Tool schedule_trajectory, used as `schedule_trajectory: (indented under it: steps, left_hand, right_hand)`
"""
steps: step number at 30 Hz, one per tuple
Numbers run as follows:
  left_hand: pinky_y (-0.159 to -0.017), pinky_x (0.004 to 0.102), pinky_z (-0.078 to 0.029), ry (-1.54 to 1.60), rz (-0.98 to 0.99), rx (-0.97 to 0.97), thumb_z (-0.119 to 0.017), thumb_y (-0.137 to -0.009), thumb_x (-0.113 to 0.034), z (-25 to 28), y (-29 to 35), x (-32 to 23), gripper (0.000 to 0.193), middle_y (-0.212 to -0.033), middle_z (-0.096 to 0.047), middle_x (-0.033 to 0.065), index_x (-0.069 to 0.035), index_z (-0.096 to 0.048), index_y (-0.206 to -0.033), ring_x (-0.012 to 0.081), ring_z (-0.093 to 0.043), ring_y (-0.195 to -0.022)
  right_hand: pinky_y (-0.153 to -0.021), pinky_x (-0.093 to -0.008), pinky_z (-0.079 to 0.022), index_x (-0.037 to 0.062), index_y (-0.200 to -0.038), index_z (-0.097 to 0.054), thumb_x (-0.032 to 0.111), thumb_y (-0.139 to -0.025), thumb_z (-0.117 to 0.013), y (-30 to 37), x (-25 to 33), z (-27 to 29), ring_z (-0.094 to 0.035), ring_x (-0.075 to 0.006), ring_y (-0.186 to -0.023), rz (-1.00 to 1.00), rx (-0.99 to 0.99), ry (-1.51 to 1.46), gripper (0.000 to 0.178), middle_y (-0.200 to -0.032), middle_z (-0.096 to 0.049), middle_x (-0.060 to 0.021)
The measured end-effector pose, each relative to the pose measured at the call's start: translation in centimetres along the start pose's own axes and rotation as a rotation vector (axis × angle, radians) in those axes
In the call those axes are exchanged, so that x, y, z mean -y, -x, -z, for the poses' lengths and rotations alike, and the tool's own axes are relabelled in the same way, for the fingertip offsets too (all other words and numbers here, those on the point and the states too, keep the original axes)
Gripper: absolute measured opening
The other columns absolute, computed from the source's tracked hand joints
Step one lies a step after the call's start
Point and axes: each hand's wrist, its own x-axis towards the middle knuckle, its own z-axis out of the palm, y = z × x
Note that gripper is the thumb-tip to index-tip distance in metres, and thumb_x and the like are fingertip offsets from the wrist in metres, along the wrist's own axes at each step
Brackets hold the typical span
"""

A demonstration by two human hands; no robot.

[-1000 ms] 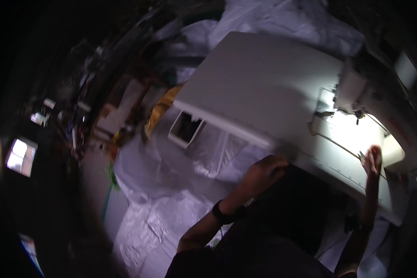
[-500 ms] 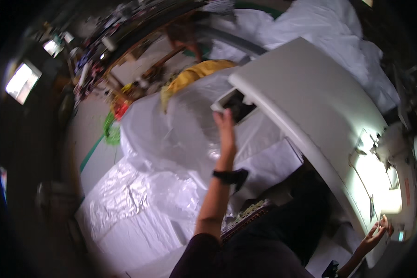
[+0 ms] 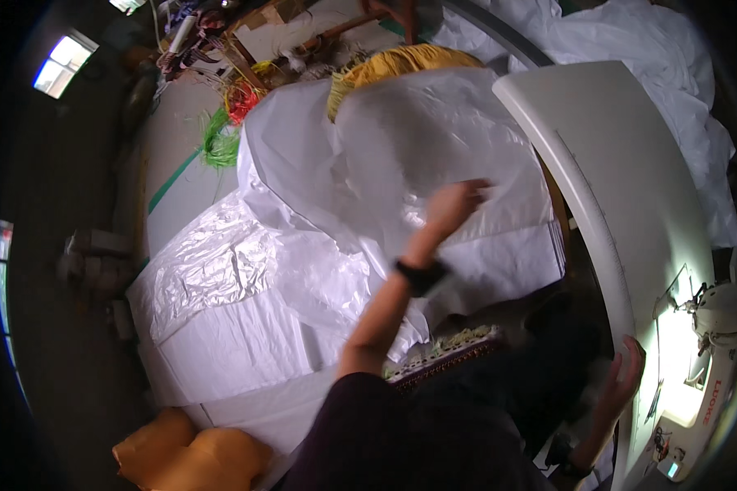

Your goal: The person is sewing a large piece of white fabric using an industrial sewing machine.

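Observation:
My left hand (image 3: 457, 206), with a black band on its wrist, is over the translucent plastic sheeting (image 3: 303, 147) and a stack of white sheets (image 3: 508, 262). Motion smears its fingers, and nothing shows in its grasp. My right hand (image 3: 626, 378) is at the near rounded edge of the pale sewing table (image 3: 622, 139), its fingers stretched out and apart with nothing in them. Beyond it stands a white sewing machine (image 3: 716, 360), its lamp lighting the tabletop brightly.
Yellow cloth (image 3: 418, 64) lies behind the plastic. Green strands (image 3: 219, 141) and red strands (image 3: 242, 100) are at the far left. White fabric (image 3: 630, 49) is heaped beyond the table. An orange-brown cushion-like thing (image 3: 196, 454) lies at the lower left.
The open drawer under the table's far left corner no longer shows. My left hand has left it and moved right in the picture. My right hand has moved from beside the machine to the table edge.

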Motion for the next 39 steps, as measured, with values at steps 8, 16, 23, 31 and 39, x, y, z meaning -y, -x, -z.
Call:
schedule_trajectory:
  steps: [8,16,23,31,39]
  left_hand:
    - [-0.073,0.0463,-0.053,-1.065,0.740,-0.117,-0.057,-0.081,-0.012,19.0,19.9,19.6,0.040,-0.092,-0.070,0.0155,-0.017,-0.060,-0.120,0.0377,-0.067,-0.086]
    - [-0.054,0.0383,-0.049,-0.876,0.021,-0.829,-0.063,-0.078,-0.013,22.3,17.2,3.7,0.005,-0.065,-0.062,0.0139,-0.009,-0.061,-0.078,0.0338,-0.062,-0.059]
    - [-0.061,0.0254,-0.049,-0.313,-0.367,-0.874,-0.064,-0.075,0.003,21.5,11.1,-13.8,0.012,-0.073,-0.065,0.0094,0.001,-0.061,-0.087,0.0134,-0.064,-0.062]
    - [-0.064,0.0289,-0.049,-0.143,-0.855,-0.962,-0.061,-0.086,-0.004,19.7,-4.8,-28.0,0.010,-0.079,-0.066,0.0115,-0.001,-0.060,-0.096,0.0188,-0.063,-0.066]
    - [-0.077,0.0434,-0.046,-0.400,-1.349,-0.301,-0.064,-0.075,-0.006,-13.9,-17.8,-40.2,0.018,-0.092,-0.064,0.0085,-0.006,-0.063,-0.093,0.0276,-0.061,-0.090]
  right_hand:
    - [-0.087,-0.0397,-0.048,0.0018,-0.107,-0.061,0.006,-0.092,-0.055,-1.1,6.3,-3.0,-0.063,-0.0305,-0.099,0.026,0.227,-0.187,0.016,-0.103,-0.066,-0.0133]
    - [-0.095,-0.0398,-0.048,0.0030,-0.129,-0.051,0.020,-0.081,-0.075,-3.5,16.0,-8.5,-0.059,-0.0353,-0.111,0.271,0.434,-0.509,0.057,-0.121,-0.061,-0.0168]
    - [-0.092,-0.0436,-0.048,-0.0017,-0.140,-0.036,0.036,-0.081,-0.075,-2.5,24.8,-17.7,-0.058,-0.0380,-0.111,0.553,0.424,-0.509,0.080,-0.127,-0.056,-0.0227]
    - [-0.068,-0.0340,-0.052,-0.0006,-0.095,-0.069,0.039,-0.096,-0.058,-2.8,16.4,-7.3,-0.068,-0.0244,-0.071,0.119,0.610,-0.868,0.041,-0.079,-0.069,-0.0137]
    - [-0.080,-0.0251,-0.050,-0.0003,-0.104,-0.068,0.028,-0.102,-0.053,11.4,7.0,0.9,-0.059,-0.0062,-0.085,-0.819,0.450,-1.369,0.033,-0.090,-0.066,0.0024]
